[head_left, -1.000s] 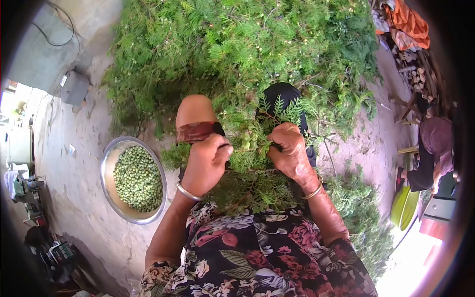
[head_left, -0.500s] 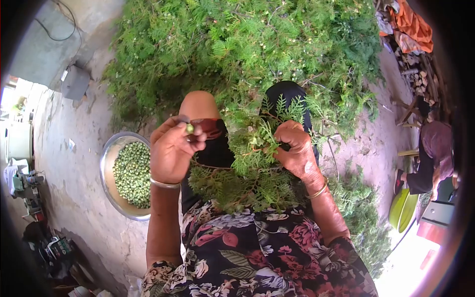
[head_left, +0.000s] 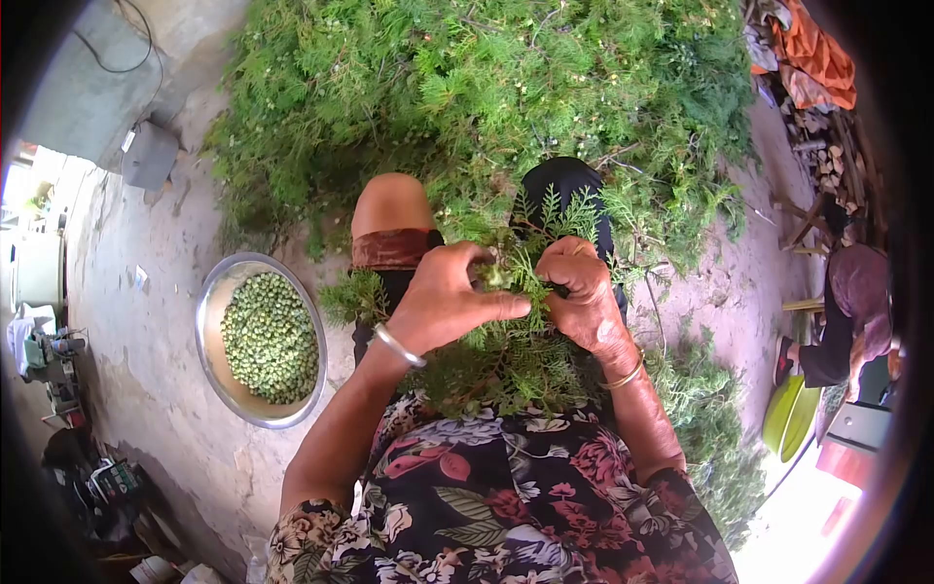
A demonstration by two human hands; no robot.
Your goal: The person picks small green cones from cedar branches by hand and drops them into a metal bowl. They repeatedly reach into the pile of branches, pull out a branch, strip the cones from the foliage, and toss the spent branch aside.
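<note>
Between the parted thumb and fingers of my left grip (head_left: 443, 300) sit blurred green cones (head_left: 496, 276); I can't tell whether I touch them. This hand is nearer, its forearm angled forward and rightward. My right grip (head_left: 581, 292) is curled tight about the leafy sprig (head_left: 530, 277), whose fronds reach leftward from there. Well left of my left grip stands the metal basin (head_left: 213, 326).

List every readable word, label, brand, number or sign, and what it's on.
No legible text anywhere.
Grey box, upper left: pale patch, possibly a label, too small to read.
Dark green item, lower left: light marks, too small and blurred to read.
Metal bowl: no lettering visible.
</note>
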